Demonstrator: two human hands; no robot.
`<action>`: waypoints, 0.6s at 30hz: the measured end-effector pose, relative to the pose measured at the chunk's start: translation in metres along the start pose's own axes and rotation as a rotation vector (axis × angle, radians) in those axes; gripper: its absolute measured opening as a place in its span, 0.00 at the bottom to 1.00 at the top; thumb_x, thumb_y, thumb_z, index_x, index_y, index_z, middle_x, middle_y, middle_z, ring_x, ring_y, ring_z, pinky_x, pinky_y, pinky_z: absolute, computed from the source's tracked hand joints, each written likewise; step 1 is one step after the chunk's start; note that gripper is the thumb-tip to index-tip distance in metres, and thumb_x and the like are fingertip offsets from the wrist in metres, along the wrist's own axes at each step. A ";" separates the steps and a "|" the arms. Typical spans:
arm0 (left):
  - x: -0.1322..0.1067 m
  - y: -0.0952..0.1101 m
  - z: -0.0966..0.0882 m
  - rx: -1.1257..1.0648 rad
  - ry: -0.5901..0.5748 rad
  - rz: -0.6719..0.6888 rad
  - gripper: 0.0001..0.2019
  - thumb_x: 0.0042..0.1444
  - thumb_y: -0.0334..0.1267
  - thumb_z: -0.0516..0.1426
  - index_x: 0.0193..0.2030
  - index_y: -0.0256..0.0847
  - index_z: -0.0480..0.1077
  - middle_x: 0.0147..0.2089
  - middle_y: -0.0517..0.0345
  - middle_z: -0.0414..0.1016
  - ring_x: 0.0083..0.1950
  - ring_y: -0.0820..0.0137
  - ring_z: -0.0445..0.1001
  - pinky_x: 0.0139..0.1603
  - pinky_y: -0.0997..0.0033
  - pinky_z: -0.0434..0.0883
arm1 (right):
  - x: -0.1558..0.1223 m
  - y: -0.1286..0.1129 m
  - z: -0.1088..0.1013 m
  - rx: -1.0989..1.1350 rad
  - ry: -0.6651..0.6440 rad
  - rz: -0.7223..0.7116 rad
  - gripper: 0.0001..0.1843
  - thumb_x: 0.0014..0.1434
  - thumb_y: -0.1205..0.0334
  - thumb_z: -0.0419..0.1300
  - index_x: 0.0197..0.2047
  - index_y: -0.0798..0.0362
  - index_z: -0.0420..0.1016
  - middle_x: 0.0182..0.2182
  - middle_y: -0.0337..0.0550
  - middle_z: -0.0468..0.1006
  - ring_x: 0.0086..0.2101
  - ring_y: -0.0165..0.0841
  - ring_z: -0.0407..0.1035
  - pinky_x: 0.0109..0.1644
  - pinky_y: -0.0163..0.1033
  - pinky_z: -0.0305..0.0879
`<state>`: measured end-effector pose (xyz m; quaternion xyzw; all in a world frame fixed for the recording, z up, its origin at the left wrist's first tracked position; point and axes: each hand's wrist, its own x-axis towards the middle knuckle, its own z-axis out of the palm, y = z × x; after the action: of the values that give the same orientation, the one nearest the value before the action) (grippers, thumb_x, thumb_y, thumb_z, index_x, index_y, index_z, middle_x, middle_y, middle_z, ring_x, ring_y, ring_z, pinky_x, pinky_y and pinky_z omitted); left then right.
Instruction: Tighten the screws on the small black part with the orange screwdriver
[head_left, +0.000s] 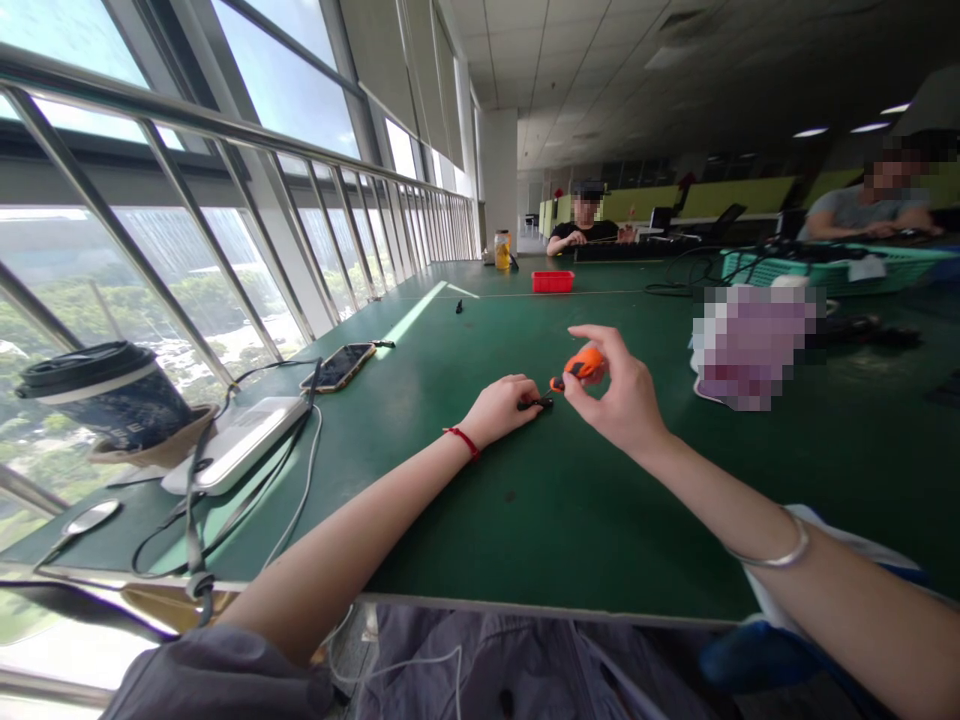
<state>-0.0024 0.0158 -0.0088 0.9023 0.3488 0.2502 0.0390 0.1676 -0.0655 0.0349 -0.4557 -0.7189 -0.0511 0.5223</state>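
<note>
My right hand (616, 393) is raised a little above the green table (540, 500) and pinches an orange-handled tool (581, 365), its tip pointing down to the left. My left hand (499, 408) rests on the table with curled fingers, holding a small black part (536, 403) right under the tool's tip. A red string circles my left wrist and a silver bangle sits on my right forearm.
At the left lie a phone (339, 366), a white device with cables (238, 442), a lidded paper cup (105, 395) and a spoon. A red tray (553, 282) and a jar (502, 250) stand far back. Two other people sit at the far end. A green basket (832, 270) is at right.
</note>
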 end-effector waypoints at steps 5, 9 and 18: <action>0.000 0.000 0.000 -0.031 -0.005 -0.008 0.04 0.55 0.36 0.56 0.33 0.38 0.70 0.35 0.57 0.72 0.36 0.70 0.70 0.37 0.72 0.67 | 0.001 -0.001 -0.001 -0.033 -0.036 0.093 0.25 0.51 0.47 0.58 0.49 0.52 0.67 0.22 0.35 0.70 0.22 0.31 0.64 0.26 0.35 0.57; 0.000 0.000 0.000 -0.039 -0.004 -0.021 0.05 0.54 0.37 0.56 0.32 0.38 0.70 0.34 0.57 0.71 0.35 0.71 0.70 0.37 0.72 0.67 | 0.001 -0.004 -0.002 0.024 -0.122 0.141 0.18 0.54 0.47 0.56 0.40 0.52 0.71 0.15 0.32 0.64 0.18 0.29 0.61 0.26 0.35 0.55; 0.001 -0.004 0.003 -0.185 0.003 -0.089 0.04 0.51 0.35 0.59 0.31 0.37 0.71 0.32 0.59 0.71 0.33 0.73 0.69 0.36 0.74 0.67 | 0.001 0.003 0.002 0.028 -0.001 0.130 0.28 0.52 0.50 0.58 0.54 0.53 0.63 0.28 0.38 0.73 0.26 0.33 0.67 0.29 0.37 0.60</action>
<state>-0.0027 0.0200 -0.0118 0.8780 0.3642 0.2807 0.1328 0.1680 -0.0618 0.0337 -0.4941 -0.6889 -0.0067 0.5304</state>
